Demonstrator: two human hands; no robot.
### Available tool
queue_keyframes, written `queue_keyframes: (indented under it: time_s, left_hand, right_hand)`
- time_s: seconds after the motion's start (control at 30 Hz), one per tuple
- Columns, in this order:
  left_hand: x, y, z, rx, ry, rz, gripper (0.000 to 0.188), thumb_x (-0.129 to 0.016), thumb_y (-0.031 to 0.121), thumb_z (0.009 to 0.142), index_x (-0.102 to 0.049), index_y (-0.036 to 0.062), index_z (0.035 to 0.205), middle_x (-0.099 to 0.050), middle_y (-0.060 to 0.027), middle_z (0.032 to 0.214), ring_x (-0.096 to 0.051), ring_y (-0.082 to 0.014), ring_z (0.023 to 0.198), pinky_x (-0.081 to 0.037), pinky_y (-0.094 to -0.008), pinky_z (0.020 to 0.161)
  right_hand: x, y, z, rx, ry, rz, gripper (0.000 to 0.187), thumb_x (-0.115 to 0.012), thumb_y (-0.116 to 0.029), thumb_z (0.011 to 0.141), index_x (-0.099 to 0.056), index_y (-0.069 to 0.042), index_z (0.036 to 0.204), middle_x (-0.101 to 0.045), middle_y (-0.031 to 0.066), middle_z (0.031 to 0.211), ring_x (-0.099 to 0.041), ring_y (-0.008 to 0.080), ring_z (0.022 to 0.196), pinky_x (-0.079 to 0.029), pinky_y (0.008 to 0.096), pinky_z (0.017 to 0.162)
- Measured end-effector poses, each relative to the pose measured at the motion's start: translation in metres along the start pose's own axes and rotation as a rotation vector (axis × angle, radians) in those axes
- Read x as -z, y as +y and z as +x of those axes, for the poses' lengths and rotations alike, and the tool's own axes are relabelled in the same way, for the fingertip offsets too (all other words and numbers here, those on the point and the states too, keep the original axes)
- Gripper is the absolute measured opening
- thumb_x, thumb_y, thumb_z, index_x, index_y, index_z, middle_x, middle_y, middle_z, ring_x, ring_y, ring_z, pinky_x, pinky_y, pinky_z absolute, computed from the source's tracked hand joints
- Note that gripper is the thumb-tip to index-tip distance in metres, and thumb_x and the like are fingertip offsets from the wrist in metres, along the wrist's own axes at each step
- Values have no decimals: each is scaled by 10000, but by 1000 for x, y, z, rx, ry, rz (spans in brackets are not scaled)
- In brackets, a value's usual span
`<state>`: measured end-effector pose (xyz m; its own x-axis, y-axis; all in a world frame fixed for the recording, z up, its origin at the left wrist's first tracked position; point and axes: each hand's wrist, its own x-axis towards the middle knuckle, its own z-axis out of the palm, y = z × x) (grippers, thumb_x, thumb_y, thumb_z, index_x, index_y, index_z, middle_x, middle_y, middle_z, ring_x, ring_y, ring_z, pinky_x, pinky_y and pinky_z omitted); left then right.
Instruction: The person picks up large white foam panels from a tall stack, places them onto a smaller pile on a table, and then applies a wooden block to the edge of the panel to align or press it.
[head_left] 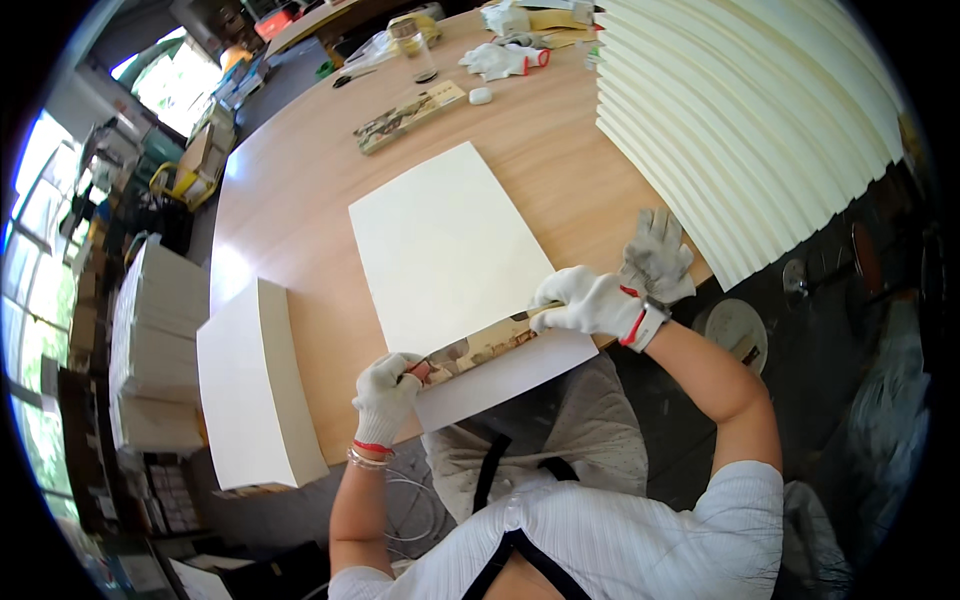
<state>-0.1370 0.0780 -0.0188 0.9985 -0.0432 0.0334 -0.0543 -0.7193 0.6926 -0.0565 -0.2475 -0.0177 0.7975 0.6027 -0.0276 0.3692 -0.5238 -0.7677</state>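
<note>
A large white sheet point(450, 240) lies in front of me, its near part point(510, 380) hanging past the table edge. Across it, close to that edge, lies a long, narrow printed strip point(480, 348) in beige and brown; I cannot tell whether it is flat or a thin box. My left hand point(385, 392), in a white knitted glove with a red cuff, pinches the strip's left end, a bare fingertip showing. At the strip's right end, my right hand point(585, 302), gloved alike, is closed with thumb and fingers on it.
A stack of white sheets point(250, 390) stands at left, and a tall pile of cream sheets point(740, 130) at right. A grey glove point(658, 250) lies beside my right hand. Farther back are a printed box point(410, 117), a white lump point(480, 96), gloves point(500, 60) and a clear cup point(415, 50).
</note>
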Motion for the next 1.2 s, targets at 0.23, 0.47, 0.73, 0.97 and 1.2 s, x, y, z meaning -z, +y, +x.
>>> queue_keyframes:
  time_s: [0.23, 0.47, 0.73, 0.97, 1.2]
  left_hand:
    - [-12, -1, 6, 104, 38, 114, 119, -714, 126, 793, -686, 18, 752, -667, -132, 726, -642, -237, 619, -487, -339, 589]
    - [11, 26, 28, 191, -202, 491, 507, -754, 234, 757, -584, 112, 1219, -600, -148, 1238, -620, -327, 1031, -491, -429, 824]
    - [-28, 120, 97, -753, -935, 1343, 977, -764, 213, 753, -191, 438, 1512, -79, -62, 1621, -158, -309, 1473, -153, -516, 1193]
    - [-20, 110, 118, -831, -990, 1263, 1038, -796, 193, 694, -203, 466, 1500, -104, -75, 1611, -153, -402, 1454, -240, -486, 1175]
    - [-21, 100, 129, -858, -975, 1086, 895, -746, 238, 752, -260, 587, 1418, -117, -99, 1595, -250, -444, 1400, -485, -468, 1009]
  right_hand:
    - [-18, -1, -2, -133, 138, -141, 232, -725, -261, 806, -724, -51, 904, -693, 148, 845, -670, 298, 794, -514, 387, 699]
    - [-7, -7, 6, -246, 120, -206, 319, -740, -322, 792, -682, -58, 961, -685, 148, 964, -648, 314, 919, -506, 416, 777]
    - [13, 12, -23, 3, 551, -586, 313, -691, -215, 800, -593, -53, 1049, -623, 134, 1106, -562, 337, 1079, -473, 411, 870]
    - [40, 42, -66, 245, 501, -203, 127, -664, -97, 767, -680, -84, 892, -657, 110, 855, -636, 312, 840, -508, 413, 746]
    - [-173, -76, 61, 623, 380, -365, 86, -574, -183, 790, -605, -104, 775, -576, 56, 753, -621, 199, 733, -499, 327, 583]
